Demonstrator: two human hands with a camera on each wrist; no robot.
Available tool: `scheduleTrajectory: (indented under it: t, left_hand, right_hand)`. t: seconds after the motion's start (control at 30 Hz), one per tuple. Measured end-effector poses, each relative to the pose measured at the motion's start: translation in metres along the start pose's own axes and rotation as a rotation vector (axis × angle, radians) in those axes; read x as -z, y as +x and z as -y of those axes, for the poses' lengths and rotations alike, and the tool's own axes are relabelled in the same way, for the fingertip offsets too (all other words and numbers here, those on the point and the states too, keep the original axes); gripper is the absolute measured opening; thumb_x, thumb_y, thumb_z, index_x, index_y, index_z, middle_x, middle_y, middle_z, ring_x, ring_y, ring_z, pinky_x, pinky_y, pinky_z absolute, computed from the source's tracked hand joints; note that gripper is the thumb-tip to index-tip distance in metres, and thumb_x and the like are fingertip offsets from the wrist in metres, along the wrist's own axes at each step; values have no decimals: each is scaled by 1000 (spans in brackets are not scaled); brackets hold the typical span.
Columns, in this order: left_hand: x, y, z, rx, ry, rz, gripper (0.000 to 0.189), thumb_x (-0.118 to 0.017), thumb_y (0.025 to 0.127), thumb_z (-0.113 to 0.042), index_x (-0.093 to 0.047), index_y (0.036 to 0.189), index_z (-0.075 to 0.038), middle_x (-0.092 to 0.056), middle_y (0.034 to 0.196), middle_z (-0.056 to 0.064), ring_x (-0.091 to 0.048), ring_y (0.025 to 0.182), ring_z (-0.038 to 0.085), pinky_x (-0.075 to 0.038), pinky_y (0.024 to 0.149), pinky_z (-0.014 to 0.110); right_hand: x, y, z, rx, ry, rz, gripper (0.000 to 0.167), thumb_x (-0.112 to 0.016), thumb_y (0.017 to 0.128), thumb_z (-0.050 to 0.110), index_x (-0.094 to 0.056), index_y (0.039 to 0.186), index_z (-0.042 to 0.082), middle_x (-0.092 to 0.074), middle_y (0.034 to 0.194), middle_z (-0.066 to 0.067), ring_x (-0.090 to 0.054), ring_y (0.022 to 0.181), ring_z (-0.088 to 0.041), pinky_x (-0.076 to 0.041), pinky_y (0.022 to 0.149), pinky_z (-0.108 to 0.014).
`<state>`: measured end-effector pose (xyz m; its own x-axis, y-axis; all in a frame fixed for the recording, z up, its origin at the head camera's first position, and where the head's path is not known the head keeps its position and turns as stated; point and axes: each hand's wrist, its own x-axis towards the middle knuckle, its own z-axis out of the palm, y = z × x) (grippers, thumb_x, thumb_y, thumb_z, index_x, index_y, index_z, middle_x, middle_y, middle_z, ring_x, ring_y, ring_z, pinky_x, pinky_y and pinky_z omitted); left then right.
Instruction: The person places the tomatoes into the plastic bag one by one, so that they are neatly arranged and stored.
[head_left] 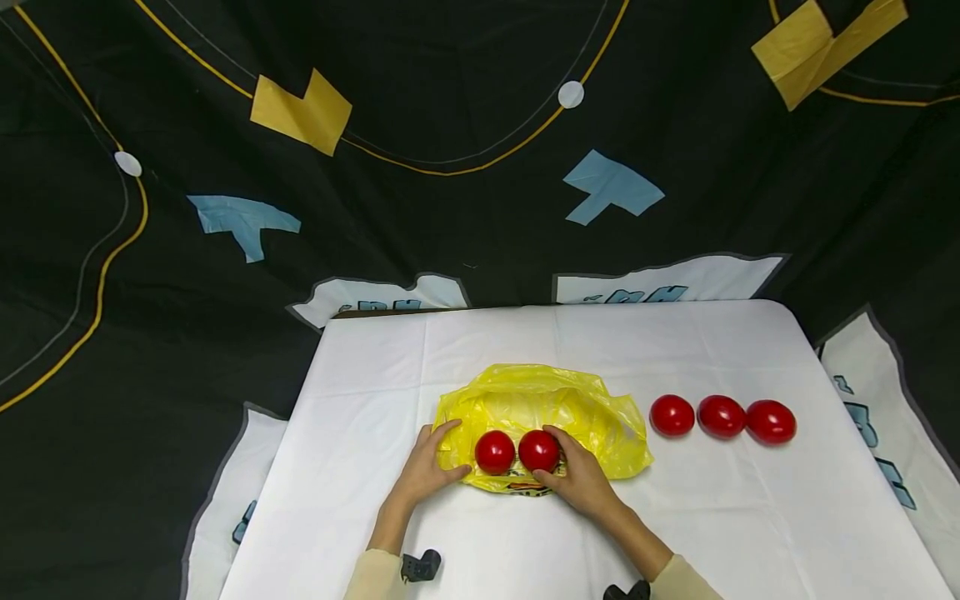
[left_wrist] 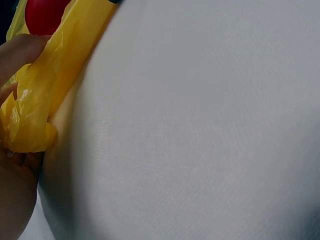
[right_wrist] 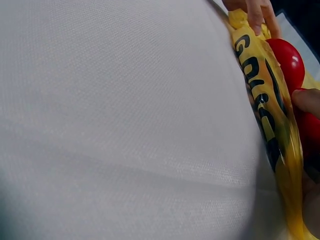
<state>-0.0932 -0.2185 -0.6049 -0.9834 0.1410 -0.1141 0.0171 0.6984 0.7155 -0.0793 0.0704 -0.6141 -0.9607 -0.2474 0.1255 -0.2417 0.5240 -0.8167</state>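
The loading step seems in hand: the right hand (head_left: 583,482) grips one glossy red ball (head_left: 538,451) inside the thin, crinkled yellow bag (head_left: 611,429), beside a second ball (head_left: 495,452), and the left hand (head_left: 422,472) holds the bag's left edge. Gentle release is probably needed next. Three smooth red ovals (head_left: 722,417) lie to the right, on the cloth-covered counter (head_left: 750,525).

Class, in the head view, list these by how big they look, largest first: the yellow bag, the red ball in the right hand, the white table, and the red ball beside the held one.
1. White table
2. Yellow bag
3. Held red ball and neighbouring red ball: too alike to rank.
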Motion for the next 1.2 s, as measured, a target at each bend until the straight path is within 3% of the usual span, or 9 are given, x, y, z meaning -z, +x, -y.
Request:
scheduleTrajectory:
  t: [0.17, 0.7, 0.97, 1.2]
  left_hand:
    - [0, -1, -2, 11, -33, -1, 79, -82, 68, -34, -47, 138, -25, -42, 117, 4, -47, 107, 21, -40, 96, 45]
    - [-4, 0, 2, -14, -17, -8, 80, -82, 68, -35, -46, 139, -25, -42, 119, 4, -47, 105, 20, -41, 94, 44]
    - [-3, -1, 2, -9, -24, -8, 80, -82, 68, -34, -46, 138, -26, -42, 120, 5, -47, 107, 21, -41, 95, 46]
    - [-3, -1, 2, 6, -22, -8, 80, -82, 67, -34, -46, 138, -27, -41, 121, 5, -47, 107, 21, -42, 94, 44]
  right_hand:
    - [2, -1, 2, 6, -11, 3, 69, -79, 77, 30, -48, 136, 11, -58, 125, -10, -58, 110, -25, -47, 91, -45]
    - [5, -4, 3, -17, -11, 22, 76, -79, 77, 34, -43, 139, 9, -53, 132, -10, -54, 115, -25, -44, 95, -46]
    - [22, -8, 7, -16, 74, 22, 75, -79, 77, 29, -43, 139, 7, -50, 133, -13, -55, 114, -27, -47, 93, -36]
    - [37, -14, 4, 34, 78, -35, 74, -82, 75, 24, -46, 136, 3, -54, 129, -15, -59, 108, -28, -49, 90, -38]
